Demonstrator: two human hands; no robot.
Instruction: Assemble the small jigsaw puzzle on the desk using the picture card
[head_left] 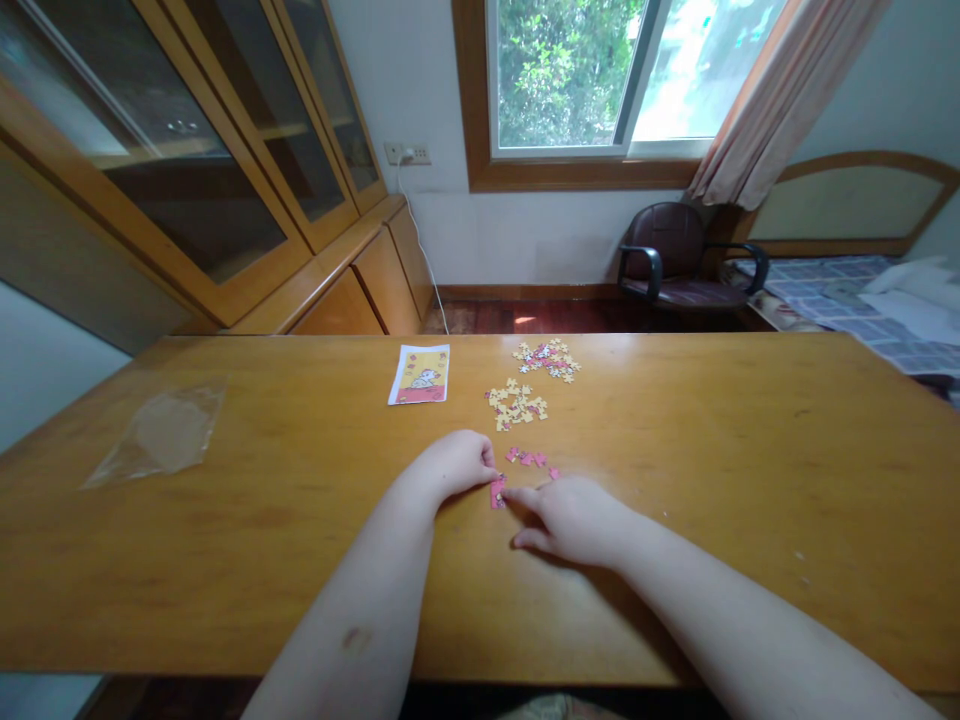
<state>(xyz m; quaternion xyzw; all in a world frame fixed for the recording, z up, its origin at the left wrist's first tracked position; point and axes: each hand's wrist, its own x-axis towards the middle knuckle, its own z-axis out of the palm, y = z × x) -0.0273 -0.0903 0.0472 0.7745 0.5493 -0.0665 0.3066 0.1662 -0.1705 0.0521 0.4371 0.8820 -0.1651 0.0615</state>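
Note:
Two or so joined pink puzzle pieces (pixel 497 493) lie flat on the wooden table (pixel 300 560) between my hands. My left hand (pixel 466 462) is closed, thumb and finger pinched at the upper edge of these pieces, on what looks like a puzzle piece mostly hidden by the fingertips. From the right, my right hand (pixel 570 518) touches the joined pieces with its index fingertip; its thumb is spread apart and it grips nothing. Just beyond the hands is a short row of loose pink puzzle pieces (pixel 526 459), one of them close to my right knuckles.
Farther back lie a pile of yellow puzzle pieces (pixel 517 404) and a mixed pile (pixel 549 358). A picture card with a white animal (pixel 421 376) is left of them. A clear plastic bag (pixel 169 432) rests at far left. Beyond the table stands an armchair (pixel 671 255).

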